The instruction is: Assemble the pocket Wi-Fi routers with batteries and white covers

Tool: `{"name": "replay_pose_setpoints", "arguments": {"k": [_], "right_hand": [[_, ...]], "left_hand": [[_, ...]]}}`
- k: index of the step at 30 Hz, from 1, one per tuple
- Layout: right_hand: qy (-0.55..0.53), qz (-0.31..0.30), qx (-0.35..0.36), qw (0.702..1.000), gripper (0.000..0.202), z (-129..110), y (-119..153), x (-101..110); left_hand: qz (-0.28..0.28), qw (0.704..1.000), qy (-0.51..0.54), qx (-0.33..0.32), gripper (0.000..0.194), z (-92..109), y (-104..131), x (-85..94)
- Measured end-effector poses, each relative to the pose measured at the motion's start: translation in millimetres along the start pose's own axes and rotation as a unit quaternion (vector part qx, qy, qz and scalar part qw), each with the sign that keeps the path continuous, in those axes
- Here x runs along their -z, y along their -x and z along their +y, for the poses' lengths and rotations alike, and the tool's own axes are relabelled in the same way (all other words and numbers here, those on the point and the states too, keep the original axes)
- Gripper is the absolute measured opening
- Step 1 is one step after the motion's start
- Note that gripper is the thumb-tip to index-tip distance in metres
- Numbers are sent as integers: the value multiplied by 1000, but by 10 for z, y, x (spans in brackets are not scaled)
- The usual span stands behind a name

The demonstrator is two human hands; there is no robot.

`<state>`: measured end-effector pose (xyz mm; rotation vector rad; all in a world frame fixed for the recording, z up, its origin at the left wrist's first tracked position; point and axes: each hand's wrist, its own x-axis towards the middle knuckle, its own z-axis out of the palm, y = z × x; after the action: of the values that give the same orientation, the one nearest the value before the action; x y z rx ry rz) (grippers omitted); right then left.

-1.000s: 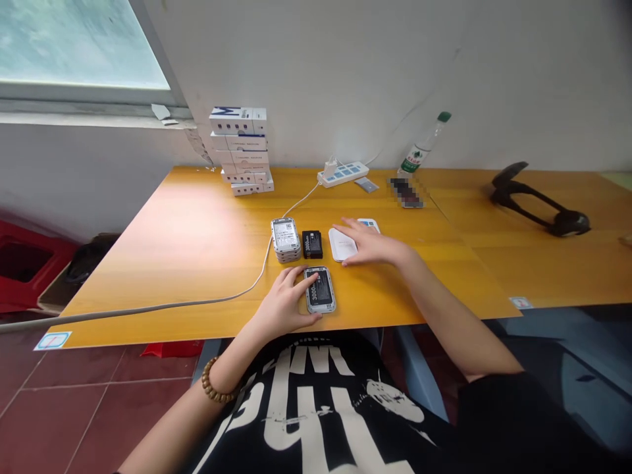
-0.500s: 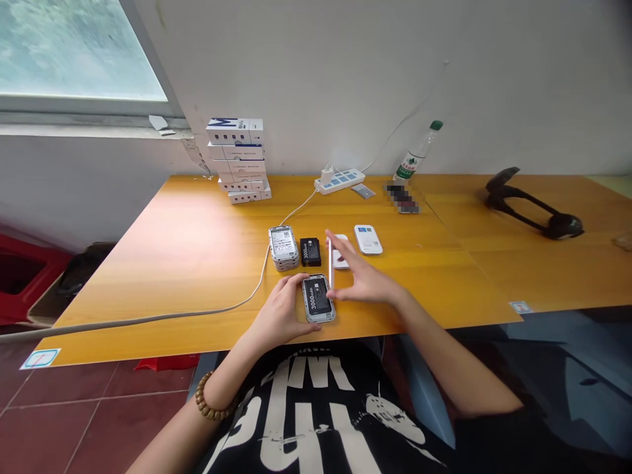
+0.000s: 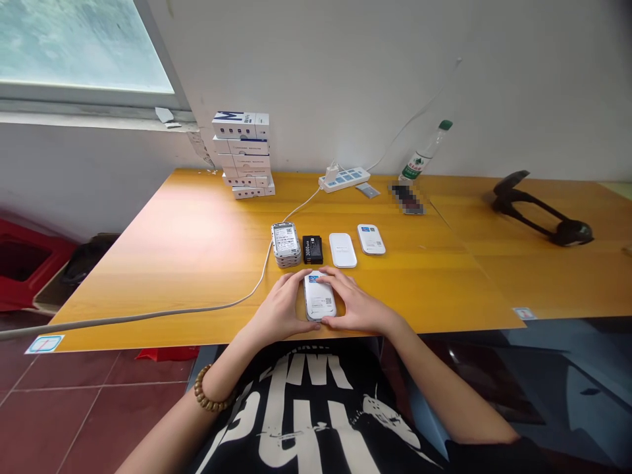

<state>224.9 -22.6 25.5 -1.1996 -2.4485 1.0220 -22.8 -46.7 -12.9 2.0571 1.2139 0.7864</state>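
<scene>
A white portable Wi-Fi router (image 3: 320, 304) lies near the table's front edge with its labelled back cover on top. My left hand (image 3: 280, 304) grips its left side, thumb at the near end and fingertips at the far left corner. From the right, my right hand (image 3: 360, 308) holds the same router, with fingers over the far part of the cover and the thumb at the near corner. Just beyond lie a stack of uncovered routers (image 3: 286, 243), black batteries (image 3: 313, 250), a plain white cover (image 3: 342, 250) and another white labelled piece (image 3: 371, 239).
White boxes (image 3: 241, 155) are stacked by the wall at the back left. A power strip (image 3: 345, 179), a water bottle (image 3: 419, 158) and a blurred phone (image 3: 409, 199) sit at the back. A cable (image 3: 197, 309) crosses the left side; a black stand (image 3: 538, 210) is at right.
The white cover, held upright in my right hand before, now lies over the router and hides its battery. My right hand has come down onto it; my left hand stays at the router's left side.
</scene>
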Motion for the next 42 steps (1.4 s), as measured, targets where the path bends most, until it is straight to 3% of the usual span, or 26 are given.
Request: {"name": "replay_pose_setpoints", "arguments": {"k": [12,14,16,19,23,25,29,30,32,33,34,38,42], "right_hand": [[-31,-29,11,999,77,34,-3,28],[-61,-4,10,998,77,57,-16,-13],[-123,65,-19,990,69,80,-62,-71],[-241,148,-94,954,48,75,-172,-138],[-309,107,-94,940,42,-20,-273,-128],[-343,117,-80,929,42,-70,-283,-104],[-403,143,-62,902,42,-113,-257,-105],[-402,147,-55,902,42,-114,-248,-119],[-391,146,-40,908,41,-115,-234,-159],[-385,144,-34,911,40,-115,-230,-182],[-380,142,-29,914,40,-118,-228,-204],[-378,130,-36,916,37,-147,-223,-259],[-376,21,-67,924,43,-171,-186,-254]], "left_hand": [[-4,999,-34,-38,95,76,-18,30],[2,998,-38,-45,92,79,-16,19],[7,997,-40,-59,92,80,-6,4],[30,993,-48,-106,86,95,22,-20],[59,982,-52,-173,70,143,74,-19],[59,982,-28,-177,69,156,93,0],[52,987,116,-103,96,140,69,21],[59,982,165,-64,92,133,49,17],[76,968,240,25,59,126,1,4],[81,962,253,64,43,126,-21,-3],[81,961,250,92,39,126,-38,-9],[97,968,211,99,48,123,-46,-12],[168,953,235,95,48,118,-38,7]]}}
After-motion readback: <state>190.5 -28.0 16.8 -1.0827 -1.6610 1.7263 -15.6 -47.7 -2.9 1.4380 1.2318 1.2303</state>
